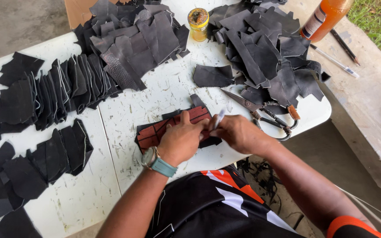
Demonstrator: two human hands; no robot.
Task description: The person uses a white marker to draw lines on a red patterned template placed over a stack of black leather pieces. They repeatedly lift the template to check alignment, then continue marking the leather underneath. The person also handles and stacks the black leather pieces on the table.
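Observation:
My left hand [182,140] presses flat on a reddish-brown pattern piece [155,132] that lies over a black leather piece [197,102] on the white table [128,110]. My right hand [239,132] grips a white marker pen [218,119], tip down at the pattern's right edge. A watch with a teal strap sits on my left wrist.
Heaps of black leather cut pieces lie at the back [133,39], back right [261,48] and left [45,92]. Scissors [261,110] lie right of my hands. A small yellow jar [198,24], an orange bottle [323,17] and pens [336,61] stand behind.

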